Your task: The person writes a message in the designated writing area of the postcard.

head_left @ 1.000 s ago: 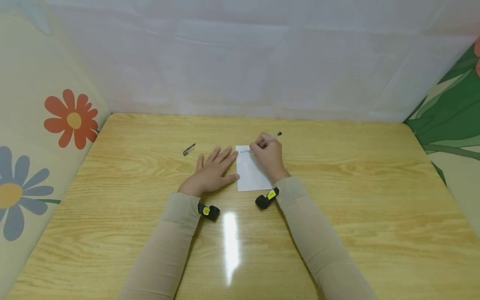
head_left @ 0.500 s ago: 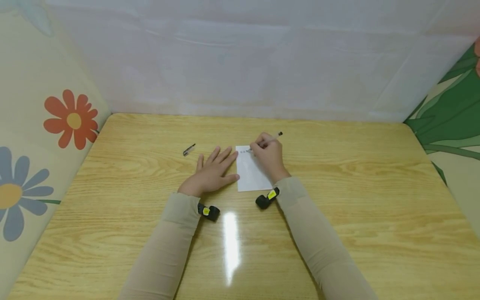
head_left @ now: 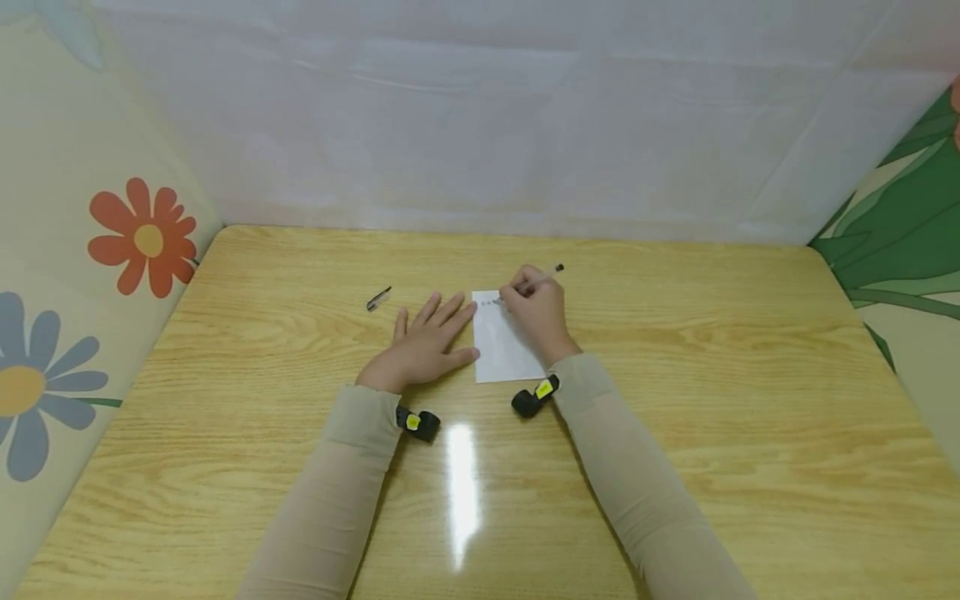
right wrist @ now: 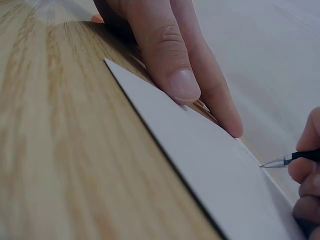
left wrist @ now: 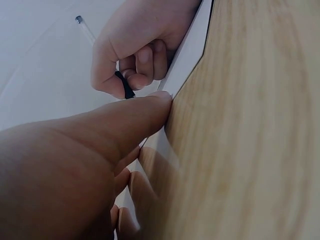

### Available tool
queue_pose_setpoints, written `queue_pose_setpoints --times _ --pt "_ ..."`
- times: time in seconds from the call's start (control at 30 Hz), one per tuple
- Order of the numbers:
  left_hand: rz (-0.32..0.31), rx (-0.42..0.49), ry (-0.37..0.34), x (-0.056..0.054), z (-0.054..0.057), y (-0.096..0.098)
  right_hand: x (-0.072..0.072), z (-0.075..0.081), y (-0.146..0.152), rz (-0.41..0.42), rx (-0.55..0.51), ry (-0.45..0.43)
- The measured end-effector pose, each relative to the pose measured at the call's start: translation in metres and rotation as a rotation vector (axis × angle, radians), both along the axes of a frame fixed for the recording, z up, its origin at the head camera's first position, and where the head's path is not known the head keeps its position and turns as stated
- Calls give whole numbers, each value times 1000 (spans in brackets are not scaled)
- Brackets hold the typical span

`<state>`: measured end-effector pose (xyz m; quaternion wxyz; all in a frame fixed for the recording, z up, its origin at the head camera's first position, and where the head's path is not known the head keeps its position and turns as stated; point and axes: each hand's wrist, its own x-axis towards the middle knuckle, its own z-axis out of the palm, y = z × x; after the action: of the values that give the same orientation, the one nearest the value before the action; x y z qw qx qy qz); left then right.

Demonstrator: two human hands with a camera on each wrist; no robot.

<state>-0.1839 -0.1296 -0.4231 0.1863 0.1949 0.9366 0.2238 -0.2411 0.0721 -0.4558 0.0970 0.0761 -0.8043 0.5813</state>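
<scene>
A small white sheet of paper [head_left: 504, 346] lies on the wooden table, with a short row of dark handwriting near its top edge. My right hand [head_left: 538, 312] pinches a pen [head_left: 553, 272] with a clear barrel, a black grip and a dark end. In the right wrist view the metal tip of the pen [right wrist: 274, 163] meets the paper [right wrist: 200, 150]. My left hand [head_left: 423, 346] lies flat with fingers spread; its thumb and a fingertip touch the left edge of the sheet. In the left wrist view my left thumb [left wrist: 135, 117] presses at the paper's edge.
A pen cap [head_left: 378, 298] with a dark clip lies beyond my left fingers. The wooden table [head_left: 712, 400] reaches a white cloth backdrop [head_left: 480, 117]. Flower-patterned panels [head_left: 146, 242] stand at both sides. Each wrist wears a black camera [head_left: 534, 398].
The pen in my right hand shifts very slightly over the top line of writing. My left hand and the paper keep their places.
</scene>
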Motion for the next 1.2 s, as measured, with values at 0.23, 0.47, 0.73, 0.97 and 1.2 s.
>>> queue_pose_setpoints --times 0.23,0.47,0.73,0.97,1.2 --pt "1 -6 0 0 0 0 0 -1 0 4 4 3" --pt "-2 -8 1 -1 0 0 0 0 0 -1 11 1" --pt "-1 -1 2 -2 -1 0 1 1 -1 3 8 -10" --pt "7 9 -5 0 1 0 -2 1 -1 -46 -17 38" --pt "4 5 1 -1 -2 0 -2 0 2 -89 -21 105"
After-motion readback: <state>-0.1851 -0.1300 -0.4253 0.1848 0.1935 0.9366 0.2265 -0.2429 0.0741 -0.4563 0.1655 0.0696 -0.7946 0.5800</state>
